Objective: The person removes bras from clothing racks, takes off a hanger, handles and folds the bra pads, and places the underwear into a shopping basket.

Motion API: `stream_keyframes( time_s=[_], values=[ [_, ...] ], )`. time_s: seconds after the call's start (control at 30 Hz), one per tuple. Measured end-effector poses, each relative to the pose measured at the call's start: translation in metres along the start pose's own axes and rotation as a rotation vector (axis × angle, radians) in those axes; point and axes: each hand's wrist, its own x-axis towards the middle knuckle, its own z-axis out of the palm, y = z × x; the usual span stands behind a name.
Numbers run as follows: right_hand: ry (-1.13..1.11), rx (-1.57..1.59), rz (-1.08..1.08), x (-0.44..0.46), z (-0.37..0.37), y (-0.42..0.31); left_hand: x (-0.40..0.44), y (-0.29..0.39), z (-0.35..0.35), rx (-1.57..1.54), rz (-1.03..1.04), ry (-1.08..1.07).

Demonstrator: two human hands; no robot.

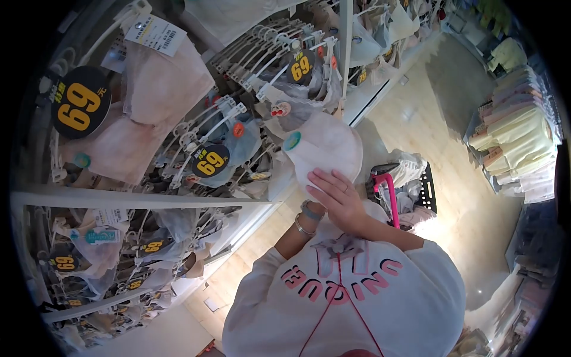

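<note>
The fingers of the right hand (340, 199) lie extended, unclenched, on a pale pink moulded-fabric bra (331, 141) beside white metal shelving (148, 199); the left hand (316, 207) is mostly hidden, its grip unclear. Rightward stands a black perforated basket (426, 190).

A pink-handled black basket (428, 189) stands on the pale floor (443, 110) between white shelving (137, 199) and pastel garments (520, 143).

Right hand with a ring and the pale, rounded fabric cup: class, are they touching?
Touching. The head view shows the ringed right hand with its fingers lying over the near part of the pale cup.
</note>
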Motion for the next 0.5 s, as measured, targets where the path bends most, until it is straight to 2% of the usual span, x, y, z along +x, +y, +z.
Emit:
stream_keyframes(
  time_s=[0.13,0.23,0.33,0.4,0.5],
  values=[
    [-0.126,0.159,-0.067,0.014,-0.007,-0.012,-0.002,0.025,-0.012,-0.521,0.026,0.105],
    [-0.081,0.200,-0.163,0.010,-0.019,-0.005,0.001,0.043,-0.021,-0.796,0.104,0.139],
    [0.091,0.104,0.055,0.010,-0.035,0.021,0.004,0.058,-0.026,-0.989,0.180,0.142],
    [0.197,0.118,0.284,0.026,-0.050,0.031,0.004,0.063,-0.024,-1.072,0.218,0.143],
    [-0.226,0.384,0.503,0.033,-0.063,0.035,0.002,0.063,-0.020,-1.140,0.261,0.147]
  ],
)
